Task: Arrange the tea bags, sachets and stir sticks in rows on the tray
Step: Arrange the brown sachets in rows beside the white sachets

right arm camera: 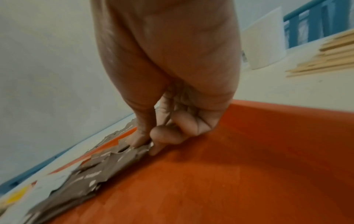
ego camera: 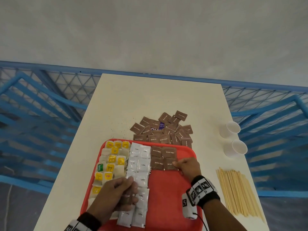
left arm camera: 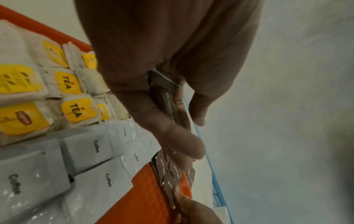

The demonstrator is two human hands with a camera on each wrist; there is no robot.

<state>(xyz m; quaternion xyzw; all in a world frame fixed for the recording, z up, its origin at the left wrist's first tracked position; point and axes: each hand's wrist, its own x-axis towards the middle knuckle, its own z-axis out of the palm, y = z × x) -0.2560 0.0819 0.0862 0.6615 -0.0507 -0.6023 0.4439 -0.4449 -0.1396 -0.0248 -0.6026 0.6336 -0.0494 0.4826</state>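
Observation:
A red tray (ego camera: 168, 194) holds a column of yellow-tagged tea bags (ego camera: 113, 160) on its left and white coffee sachets (ego camera: 140, 165) down the middle. Several brown sugar sachets (ego camera: 164, 157) lie in two rows at the tray's far right. My right hand (ego camera: 179, 164) pinches the near right one (right arm camera: 134, 151) by its edge, flat on the tray. My left hand (ego camera: 120, 192) hovers over the coffee sachets and grips a small stack of brown sugar sachets (left arm camera: 166, 97) between thumb and fingers. Wooden stir sticks (ego camera: 238, 192) lie on the table right of the tray.
A loose pile of brown sugar sachets (ego camera: 163, 130), with a purple packet (ego camera: 160, 126) among them, lies on the white table (ego camera: 133, 97) just beyond the tray. Two white paper cups (ego camera: 230, 129) lie near the right edge. Blue railings flank the table.

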